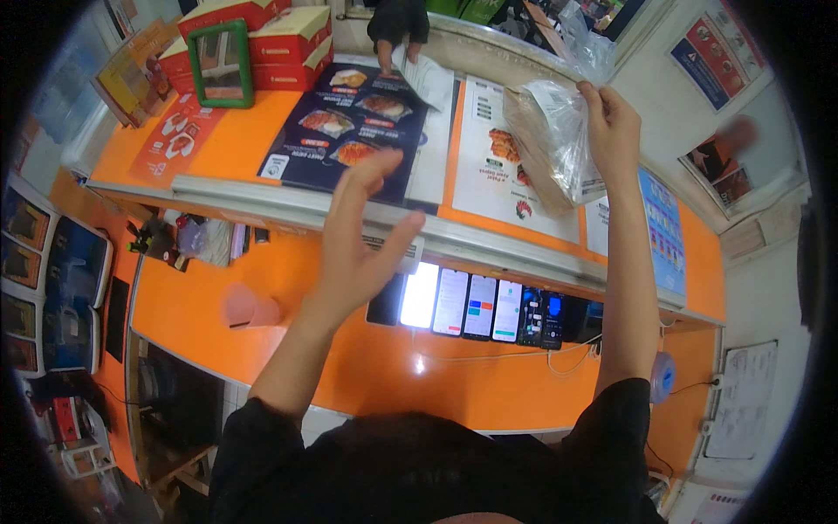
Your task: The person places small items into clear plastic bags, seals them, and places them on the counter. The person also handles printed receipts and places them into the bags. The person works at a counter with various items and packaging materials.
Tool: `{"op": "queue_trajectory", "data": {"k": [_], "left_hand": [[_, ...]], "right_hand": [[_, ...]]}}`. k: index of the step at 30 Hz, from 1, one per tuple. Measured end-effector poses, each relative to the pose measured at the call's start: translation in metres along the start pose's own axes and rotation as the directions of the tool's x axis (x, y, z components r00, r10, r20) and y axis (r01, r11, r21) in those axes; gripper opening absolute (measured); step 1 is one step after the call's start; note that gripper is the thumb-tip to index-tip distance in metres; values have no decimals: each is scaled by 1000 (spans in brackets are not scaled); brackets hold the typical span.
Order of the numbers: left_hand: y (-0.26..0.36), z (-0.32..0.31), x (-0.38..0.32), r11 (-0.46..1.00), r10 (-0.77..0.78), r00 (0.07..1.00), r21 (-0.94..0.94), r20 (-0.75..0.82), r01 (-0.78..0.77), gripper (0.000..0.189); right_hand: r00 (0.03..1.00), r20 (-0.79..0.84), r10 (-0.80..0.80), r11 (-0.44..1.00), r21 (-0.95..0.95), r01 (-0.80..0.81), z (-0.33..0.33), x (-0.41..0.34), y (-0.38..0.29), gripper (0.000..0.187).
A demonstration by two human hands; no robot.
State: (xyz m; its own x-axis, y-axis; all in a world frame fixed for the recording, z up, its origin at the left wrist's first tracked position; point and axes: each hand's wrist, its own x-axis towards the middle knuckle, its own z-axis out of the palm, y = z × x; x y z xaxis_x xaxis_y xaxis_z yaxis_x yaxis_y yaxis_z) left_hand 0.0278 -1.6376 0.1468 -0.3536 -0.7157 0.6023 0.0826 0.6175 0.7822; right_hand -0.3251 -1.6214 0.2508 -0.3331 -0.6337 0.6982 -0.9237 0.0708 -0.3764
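My right hand pinches the gathered top of a clear plastic bag over the right part of the raised counter. Inside the bag is a brown paper package, tilted above a white printed menu sheet; whether it touches the counter I cannot tell. My left hand hovers at the counter's metal front edge, fingers apart and holding nothing. A dark blue menu sheet with food pictures lies just beyond it. Across the counter, another person's hands hold white papers.
Red and yellow boxes and a green-framed stand occupy the counter's far left. On the orange lower shelf, several smartphones stand in a row, with white cables before them. A pink cup stands left.
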Motion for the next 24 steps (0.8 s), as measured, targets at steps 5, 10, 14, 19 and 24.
{"op": "queue_trajectory", "data": {"k": [5,10,14,19,24], "left_hand": [[-13,1,47,948,-219,968,264,123,180,45],[-37,19,70,665,-219,970,743,103,71,43],[-59,29,79,554,-202,975,832,97,33,42],[-85,24,87,536,-98,994,844,55,6,28],[-86,21,100,620,-139,987,784,79,25,19]], "right_hand": [[998,-19,57,998,-5,-57,12,-6,8,41],[998,8,67,998,-5,-67,18,-7,15,41],[1000,-29,-4,1000,26,4,5,-28,6,48],[994,-108,4,1000,24,-1,-32,-79,-17,44],[990,-71,125,990,73,-120,-72,-148,-20,38]]}}
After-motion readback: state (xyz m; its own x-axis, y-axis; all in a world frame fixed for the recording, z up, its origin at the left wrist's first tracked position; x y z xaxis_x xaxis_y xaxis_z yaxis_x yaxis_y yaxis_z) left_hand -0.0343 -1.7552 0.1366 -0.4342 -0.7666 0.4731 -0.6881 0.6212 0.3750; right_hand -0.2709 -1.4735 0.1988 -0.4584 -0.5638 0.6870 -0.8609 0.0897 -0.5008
